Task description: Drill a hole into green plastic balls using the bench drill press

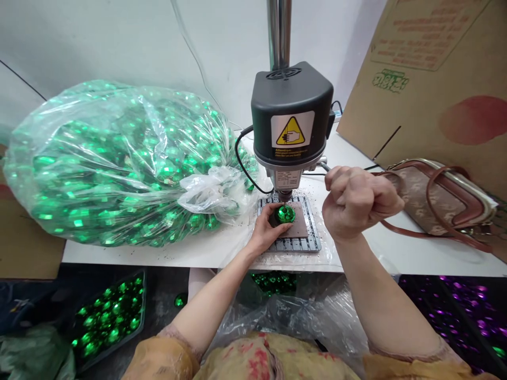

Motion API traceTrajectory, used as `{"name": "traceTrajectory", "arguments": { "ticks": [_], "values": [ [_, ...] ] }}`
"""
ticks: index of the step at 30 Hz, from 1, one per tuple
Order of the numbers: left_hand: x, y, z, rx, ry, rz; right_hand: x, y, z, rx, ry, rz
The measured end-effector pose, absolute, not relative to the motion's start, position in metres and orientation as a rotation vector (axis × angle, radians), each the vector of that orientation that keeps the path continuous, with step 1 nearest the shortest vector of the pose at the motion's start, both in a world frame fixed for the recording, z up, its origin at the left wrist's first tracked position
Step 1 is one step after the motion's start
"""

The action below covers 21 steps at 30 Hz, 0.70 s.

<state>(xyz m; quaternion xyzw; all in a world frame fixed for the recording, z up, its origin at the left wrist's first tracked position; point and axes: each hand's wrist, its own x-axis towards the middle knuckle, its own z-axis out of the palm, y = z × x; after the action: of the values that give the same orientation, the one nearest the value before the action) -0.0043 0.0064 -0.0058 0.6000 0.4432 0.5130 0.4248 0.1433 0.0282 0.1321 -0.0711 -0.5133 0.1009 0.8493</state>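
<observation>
My left hand (264, 231) is closed around the side of a shiny green faceted ball (287, 214), thumb in front and fingers behind. The ball sits on a brown board (299, 231) on the slotted base (314, 240) of a small drill press (293, 111). Directly over the ball is the drill chuck (284, 195), its thin bit meeting the ball's top; I cannot tell how deep it goes. To the right, my right hand (356, 203) makes a fist at the end of the metal feed lever (324, 164), whose grip is hidden inside the fingers.
A big clear bag (119, 163) of green balls fills the table's left. On the right are a brown handbag (447, 195) and a cardboard box (428, 89). Below the table edge stand a crate (140, 306) of green balls and several purple balls (471, 311). Dark shavings surround the base.
</observation>
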Motion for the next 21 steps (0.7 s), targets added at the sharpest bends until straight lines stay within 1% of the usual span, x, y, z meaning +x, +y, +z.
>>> {"name": "traceTrajectory", "arguments": {
  "ticks": [14,18,21],
  "values": [
    [-0.003,0.005,-0.006,1.480,1.119,1.290,0.143,0.027,0.117,-0.081,-1.104,0.162],
    [0.000,0.004,-0.002,1.510,1.156,1.315,0.140,0.024,0.143,-0.246,-0.995,0.255],
    [0.004,-0.007,0.004,1.649,1.354,1.397,0.141,0.025,0.173,-0.462,-0.965,0.409]
  ]
}}
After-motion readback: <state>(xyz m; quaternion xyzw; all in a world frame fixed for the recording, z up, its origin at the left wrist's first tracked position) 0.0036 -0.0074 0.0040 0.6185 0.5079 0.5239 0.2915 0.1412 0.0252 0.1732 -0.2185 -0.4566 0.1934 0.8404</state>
